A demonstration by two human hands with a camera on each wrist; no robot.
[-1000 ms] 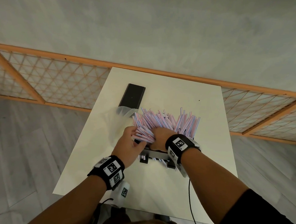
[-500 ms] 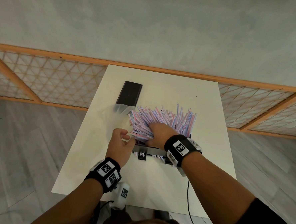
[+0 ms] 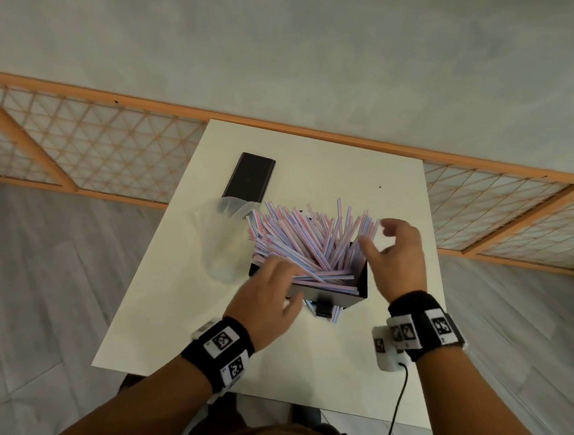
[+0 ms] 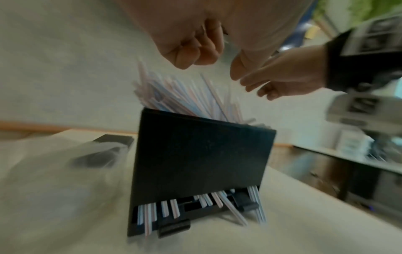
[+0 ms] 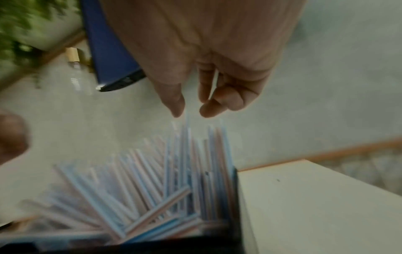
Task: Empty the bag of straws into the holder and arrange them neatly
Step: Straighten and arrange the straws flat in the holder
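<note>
Several pink-and-blue striped straws point(image 3: 311, 242) fan out untidily from the black holder point(image 3: 333, 295) in the middle of the white table point(image 3: 304, 353). A few straw ends poke out of its lower slot point(image 4: 217, 204). My left hand point(image 3: 285, 277) is over the holder's near-left corner, fingers loosely curled and touching the straws there, holding nothing. My right hand point(image 3: 375, 236) hovers at the right end of the bunch with spread fingers, just above the straw tips point(image 5: 187, 127). The clear plastic bag point(image 3: 220, 243) lies crumpled left of the holder.
A flat black lid point(image 3: 250, 177) lies at the back left of the table, partly under the bag's mouth. An orange lattice railing point(image 3: 81, 147) runs behind the table. A cable point(image 3: 398, 409) hangs off the near right edge.
My right hand lifted off the straw pile and moved right, fingers spreading. My left hand uncurled and shifted right onto the holder's near-left corner. The holder's front is now uncovered.
</note>
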